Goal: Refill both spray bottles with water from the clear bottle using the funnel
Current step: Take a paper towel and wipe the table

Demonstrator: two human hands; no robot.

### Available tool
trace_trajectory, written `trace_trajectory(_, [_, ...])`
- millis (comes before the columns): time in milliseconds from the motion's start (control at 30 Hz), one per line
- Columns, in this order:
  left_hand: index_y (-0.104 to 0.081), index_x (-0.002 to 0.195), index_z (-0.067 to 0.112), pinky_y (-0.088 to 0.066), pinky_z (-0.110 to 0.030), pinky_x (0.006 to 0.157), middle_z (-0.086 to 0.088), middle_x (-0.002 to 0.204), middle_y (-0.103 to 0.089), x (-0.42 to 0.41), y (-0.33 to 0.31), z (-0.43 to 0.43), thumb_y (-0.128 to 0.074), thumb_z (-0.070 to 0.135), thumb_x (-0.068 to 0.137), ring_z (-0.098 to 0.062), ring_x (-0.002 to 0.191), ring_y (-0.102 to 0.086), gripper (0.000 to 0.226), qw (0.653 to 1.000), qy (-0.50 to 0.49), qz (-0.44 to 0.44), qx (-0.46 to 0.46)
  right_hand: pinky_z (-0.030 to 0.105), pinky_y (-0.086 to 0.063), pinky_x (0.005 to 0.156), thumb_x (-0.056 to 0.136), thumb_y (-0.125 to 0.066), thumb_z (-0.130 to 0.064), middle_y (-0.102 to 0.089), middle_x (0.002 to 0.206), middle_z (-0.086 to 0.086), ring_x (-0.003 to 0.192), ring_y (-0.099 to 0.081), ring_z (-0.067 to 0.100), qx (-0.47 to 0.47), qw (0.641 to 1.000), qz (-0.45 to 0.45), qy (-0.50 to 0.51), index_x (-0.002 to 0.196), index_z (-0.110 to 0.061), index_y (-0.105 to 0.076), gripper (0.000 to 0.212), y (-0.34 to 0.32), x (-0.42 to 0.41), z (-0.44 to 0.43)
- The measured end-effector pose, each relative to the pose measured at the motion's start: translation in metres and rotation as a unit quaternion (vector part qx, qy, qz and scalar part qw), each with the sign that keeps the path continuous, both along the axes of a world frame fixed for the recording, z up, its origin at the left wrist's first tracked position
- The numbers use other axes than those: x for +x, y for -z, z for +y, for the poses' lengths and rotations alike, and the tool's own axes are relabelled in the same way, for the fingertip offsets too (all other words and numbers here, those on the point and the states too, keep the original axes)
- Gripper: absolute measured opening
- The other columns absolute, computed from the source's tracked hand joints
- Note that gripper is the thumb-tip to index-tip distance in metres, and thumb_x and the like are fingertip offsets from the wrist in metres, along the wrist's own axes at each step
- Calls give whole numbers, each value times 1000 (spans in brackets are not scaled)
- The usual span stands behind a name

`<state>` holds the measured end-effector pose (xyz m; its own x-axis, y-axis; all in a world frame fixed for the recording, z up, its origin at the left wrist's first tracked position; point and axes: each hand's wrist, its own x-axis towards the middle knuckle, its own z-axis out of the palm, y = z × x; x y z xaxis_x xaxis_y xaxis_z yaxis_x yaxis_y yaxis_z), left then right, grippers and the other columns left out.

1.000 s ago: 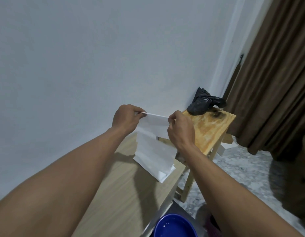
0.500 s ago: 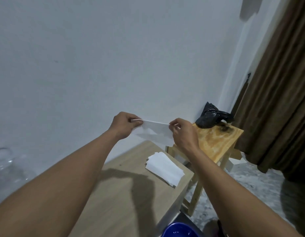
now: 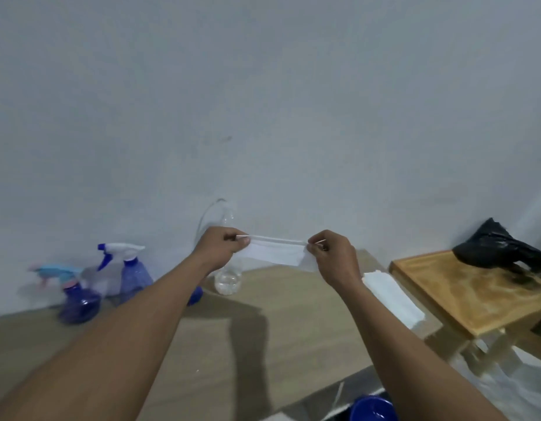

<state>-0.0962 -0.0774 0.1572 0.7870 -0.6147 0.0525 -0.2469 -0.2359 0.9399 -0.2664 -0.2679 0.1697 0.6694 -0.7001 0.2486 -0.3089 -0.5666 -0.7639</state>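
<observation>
While the left hand (image 3: pixel 222 244) pinches one end of a tissue (image 3: pixel 278 254), the right hand (image 3: pixel 333 256) pinches the other end, and it is stretched between them above the table (image 3: pixel 263 344). The clear bottle (image 3: pixel 228 282) stands behind the left hand, by the wall. A spray bottle (image 3: pixel 132 268) and a second spray bottle (image 3: pixel 77 296) stand left of it.

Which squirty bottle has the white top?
The rear spray bottle, closer to the clear bottle; the front spray bottle has a light-blue top.
</observation>
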Motion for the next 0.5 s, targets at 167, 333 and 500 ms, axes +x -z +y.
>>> trace_trajectory(167, [-76, 93, 17, -48, -25, 68, 10, 71, -70, 12, 28, 120, -70, 16, 92, -8, 69, -60, 6, 996, -84, 23, 29, 22, -41, 57, 93, -68, -16, -70, 81, -3, 76, -63, 15, 26, 996, 21, -80, 92, -18, -74, 6, 30, 41, 96])
trace_trajectory(333, [-73, 93, 2, -46, -21, 58, -3, 67, -61, 20, 52, 232, -71, 13, 91, -17, 64, -56, 11, 981, -163, 56, 90, 10, -37, 55, 91, -67, -14, -66, 77, -9, 73, -61, 8, 44, 983, 57, -167, 88, -19, -72, 7, 65, 84, 187])
trace_trajectory(500, [-74, 88, 8, -44, -21, 54, -6, 76, -67, 38, 75, 319, -72, 16, 88, -15, 61, -58, 8, 956, -208, 118, 170, 35, -58, 66, 86, -69, -9, -67, 73, -1, 64, -62, 15, 100, 957, 122, -242, 77, -18, -71, 13, 101, 126, 263])
